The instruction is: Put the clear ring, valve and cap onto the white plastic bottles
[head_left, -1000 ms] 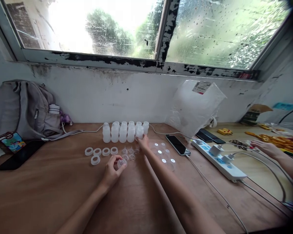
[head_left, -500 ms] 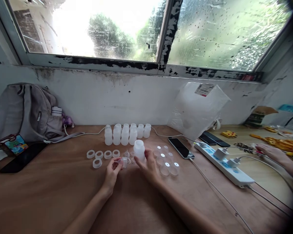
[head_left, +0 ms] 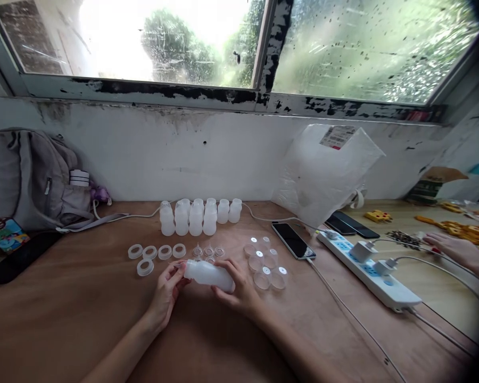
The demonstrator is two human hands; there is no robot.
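- Work in hand: the right hand (head_left: pixel 239 290) grips 1 translucent white bottle (head_left: pixel 208 274), tipped on its side, neck pointing left, just above the worktop (head_left: pixel 83 319).
- The left hand (head_left: pixel 165 292) is pinched closed at the bottle's neck; its fingertips appear to hold a small clear part, too small to identify.
- Progress, as judged: early. No bottle in view carries a ring or cap; the held bottle looks like the 1st being fitted.
- Left to do: a row of bottles (head_left: pixel 197 215) stands behind the held bottle, all apparently open-topped; exact count unclear.
- Loose parts: 5 white rings (head_left: pixel 155 254) lie left of the held bottle, small clear inserts (head_left: pixel 208 251) just behind it, clear caps (head_left: pixel 263 260) just right of it.
- Condition of the held bottle: milky plastic, empty, no damage visible.
- Another person's hand (head_left: pixel 455 247) rests well right of the held bottle, apart from this work.
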